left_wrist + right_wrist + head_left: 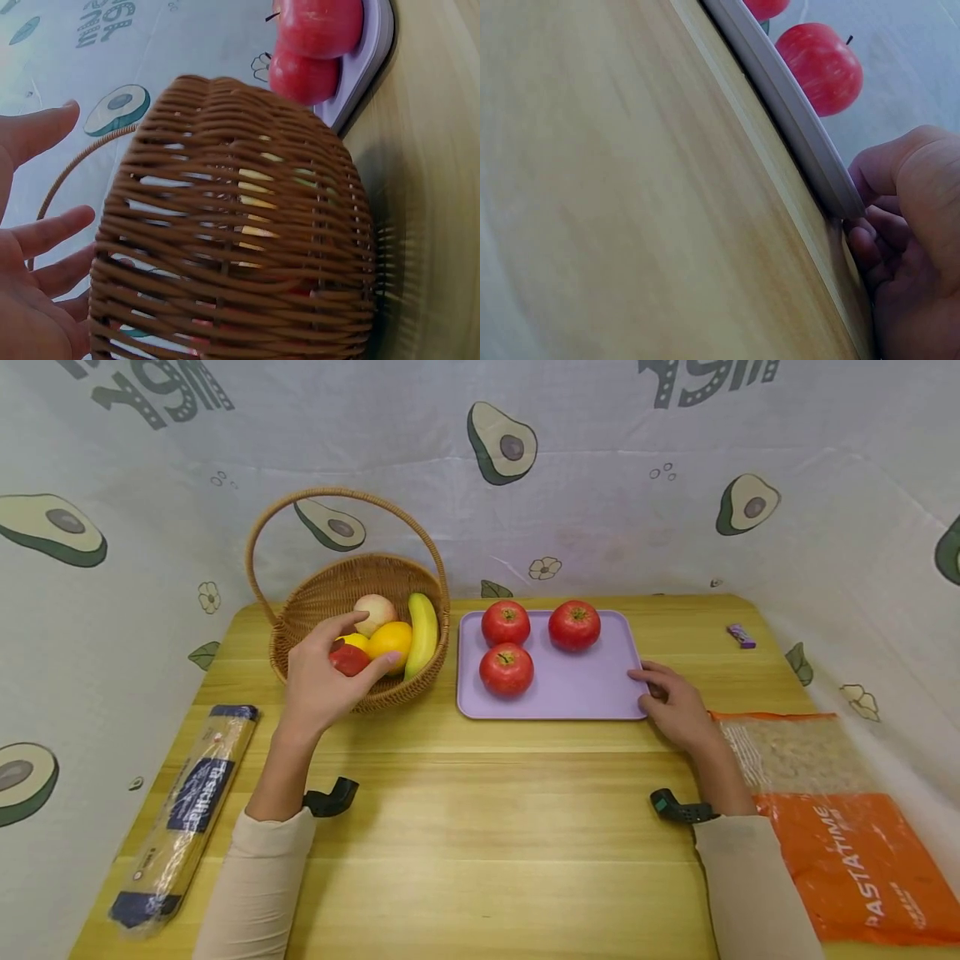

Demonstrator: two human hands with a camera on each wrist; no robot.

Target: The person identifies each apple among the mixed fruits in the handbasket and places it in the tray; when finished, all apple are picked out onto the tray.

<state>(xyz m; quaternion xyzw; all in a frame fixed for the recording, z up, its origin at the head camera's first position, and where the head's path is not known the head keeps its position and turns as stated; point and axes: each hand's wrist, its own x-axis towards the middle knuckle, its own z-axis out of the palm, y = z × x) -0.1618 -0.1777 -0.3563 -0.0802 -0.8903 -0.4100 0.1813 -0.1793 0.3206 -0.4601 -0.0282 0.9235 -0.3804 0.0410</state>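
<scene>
My left hand (318,681) is over the front left of a wicker basket (405,695), thumb and fingers spread apart. Between them shows a red fruit (349,660), partly hidden; I see no grip on it. Behind lie an orange (392,640), a pale peach-like fruit (377,608), a banana (422,635) and a bit of yellow fruit. My right hand (675,706) pinches the right edge of a lilac tray (577,693), its thumb at the rim in the right wrist view. On the tray sit red apples (506,670), two at the left and one (574,626) farther right.
A long pack of spaghetti (191,802) lies at the table's left. An orange pasta bag (840,835) is at the right, beside the right forearm. A small purple wrapped sweet (741,636) lies at the back right. The basket's tall handle (341,492) arches above it.
</scene>
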